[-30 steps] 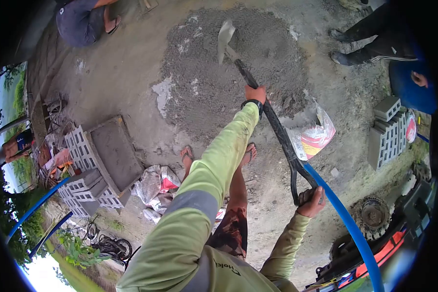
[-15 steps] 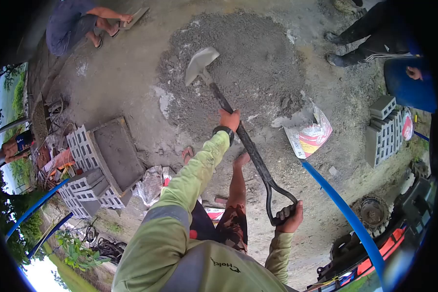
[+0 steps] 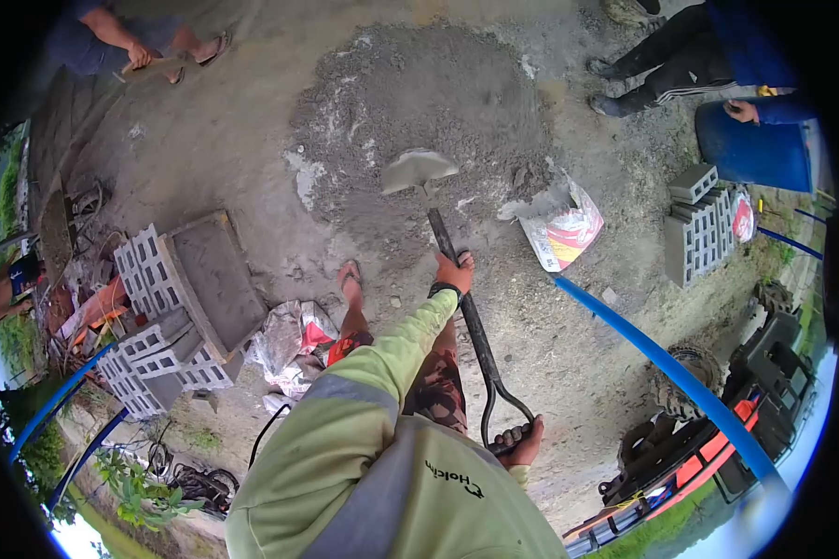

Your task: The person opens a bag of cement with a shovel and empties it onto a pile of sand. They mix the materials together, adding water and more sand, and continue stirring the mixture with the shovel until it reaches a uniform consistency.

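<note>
Here, the left hand clasps a black-shafted, grey-bladed shovel; the right hand curls round its black looped handle.

left arm outstretched | left grip closed | right grip closed

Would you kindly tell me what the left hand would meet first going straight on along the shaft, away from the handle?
The left hand would likely meet the shovel blade; whether that touches the grey mix below is unclear.
</note>
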The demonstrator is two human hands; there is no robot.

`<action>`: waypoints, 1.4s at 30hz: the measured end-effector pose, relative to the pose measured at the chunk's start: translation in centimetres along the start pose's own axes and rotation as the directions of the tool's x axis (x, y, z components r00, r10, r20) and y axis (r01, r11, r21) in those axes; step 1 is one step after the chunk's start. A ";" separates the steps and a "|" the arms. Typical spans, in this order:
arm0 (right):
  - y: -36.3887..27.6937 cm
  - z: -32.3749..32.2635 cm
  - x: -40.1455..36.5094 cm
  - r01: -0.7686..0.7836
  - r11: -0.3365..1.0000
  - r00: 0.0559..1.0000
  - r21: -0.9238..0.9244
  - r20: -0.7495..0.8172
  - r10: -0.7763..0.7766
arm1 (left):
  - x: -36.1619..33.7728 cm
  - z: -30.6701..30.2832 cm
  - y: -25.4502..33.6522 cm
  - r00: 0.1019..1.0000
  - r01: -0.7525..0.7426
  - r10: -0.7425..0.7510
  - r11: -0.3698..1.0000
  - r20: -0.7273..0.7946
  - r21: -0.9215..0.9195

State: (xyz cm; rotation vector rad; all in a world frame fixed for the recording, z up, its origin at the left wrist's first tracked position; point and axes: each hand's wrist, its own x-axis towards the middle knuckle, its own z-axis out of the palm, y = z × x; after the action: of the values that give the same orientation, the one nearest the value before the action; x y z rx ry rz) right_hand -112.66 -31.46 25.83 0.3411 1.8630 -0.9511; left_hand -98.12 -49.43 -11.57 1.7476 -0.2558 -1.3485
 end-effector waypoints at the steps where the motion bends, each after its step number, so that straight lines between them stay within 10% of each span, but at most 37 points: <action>1: 0.4 -0.5 -1.3 0.034 0.999 0.999 -0.011 -0.013 -0.034 | -2.7 -1.7 2.0 1.000 0.007 -0.006 0.999 0.028 -0.053; 5: 0.1 0.2 -7.1 0.314 0.936 0.949 -0.159 0.068 -0.307 | -2.8 -1.8 -4.5 0.999 0.028 -0.018 0.914 0.028 -0.404; 6: -0.2 1.2 -8.3 0.483 0.837 0.876 -0.259 0.150 -0.459 | -2.1 -2.1 -4.5 0.997 0.076 -0.079 0.889 0.012 -0.452; 7: -0.8 2.1 -9.7 0.588 0.757 0.808 -0.284 0.252 -0.533 | -2.4 -4.6 -3.2 0.945 0.274 -0.128 0.814 0.301 -0.512; 10: -1.9 6.5 -14.4 0.738 0.499 0.675 -0.454 0.524 -0.520 | -3.9 -11.2 2.3 0.908 0.417 -0.345 0.708 0.236 -0.569; 14: 0.1 15.8 -18.5 0.838 0.259 0.544 -0.479 0.768 -0.339 | -5.7 -25.2 10.6 0.865 0.496 -0.461 0.724 0.199 -0.480; 16: 4.4 21.3 -19.5 0.906 0.142 0.421 -0.399 0.886 -0.193 | -5.9 -32.9 10.6 0.973 0.220 -0.218 0.975 0.076 -0.016; 17: 7.8 23.9 -21.1 0.935 0.172 0.335 -0.310 0.931 -0.144 | -7.9 -36.6 11.2 0.950 -0.284 0.307 0.776 0.057 0.563; 19: 14.9 27.6 -23.6 0.666 0.555 0.449 -0.498 0.862 0.235 | -11.7 -42.3 11.8 0.752 -0.537 0.659 0.622 -0.011 0.569; 20: 18.9 29.1 -23.8 0.696 0.575 0.328 -0.430 0.903 0.279 | -13.9 -44.5 13.6 0.673 -0.588 0.739 0.560 -0.030 0.584; 22: 25.0 30.9 -26.1 0.515 0.663 0.176 -0.544 0.824 0.539 | -14.0 -48.7 11.0 0.772 -0.590 0.553 0.807 -0.315 -0.028; 25: 29.0 31.6 -28.7 0.599 0.543 0.047 -0.588 0.703 0.709 | -14.8 -56.1 10.4 0.704 -0.422 0.362 0.905 -0.611 0.051; 27: 29.7 31.3 -29.0 0.910 0.395 -0.224 -0.126 0.651 0.726 | -14.4 -62.0 8.9 0.587 -0.313 0.211 0.949 -0.782 0.022; 29: 28.6 31.2 -27.4 0.969 0.247 -0.204 0.024 0.647 0.735 | -16.2 -66.5 9.8 0.606 -0.426 0.057 0.866 -0.794 -0.263; 31: 25.9 31.4 -23.7 0.974 -0.054 -0.117 0.219 0.697 0.708 | -13.9 -75.1 2.3 0.623 -0.372 0.339 0.921 -0.705 0.114; 32: 24.6 31.2 -20.7 0.982 -0.116 -0.045 0.150 0.779 0.625 | -17.0 -73.0 8.9 0.692 -0.421 -0.023 0.799 -0.721 -0.430; 33: 23.3 31.2 -17.0 0.961 -0.237 0.016 0.145 0.823 0.568 | -16.7 -75.0 8.6 0.708 -0.410 0.052 0.843 -0.704 -0.350; 34: 21.7 31.0 -12.8 0.926 -0.350 0.069 0.138 0.853 0.517 | -16.4 -77.0 7.2 0.650 -0.363 0.365 0.920 -0.666 0.149; 35: 20.0 30.6 -7.7 0.882 -0.463 0.150 0.089 0.878 0.455 | -16.5 -76.9 9.0 0.695 -0.331 -0.050 0.863 -0.717 -0.381; 38: 14.4 27.0 3.4 0.720 -0.689 0.297 -0.080 0.933 0.202 | -14.1 -82.8 5.1 0.590 -0.312 -0.280 0.786 -0.757 -0.534; 42: 7.1 19.0 7.1 0.626 -0.487 0.600 -0.610 0.775 -0.199 | -13.6 -85.7 3.7 0.536 -0.306 -0.383 0.743 -0.753 -0.595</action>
State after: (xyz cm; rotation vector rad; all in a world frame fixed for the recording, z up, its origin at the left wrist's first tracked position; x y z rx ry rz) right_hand -99.66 -42.04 12.35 -1.8166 1.7551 0.4220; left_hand -28.54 0.90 1.63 1.5246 0.7799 -0.3269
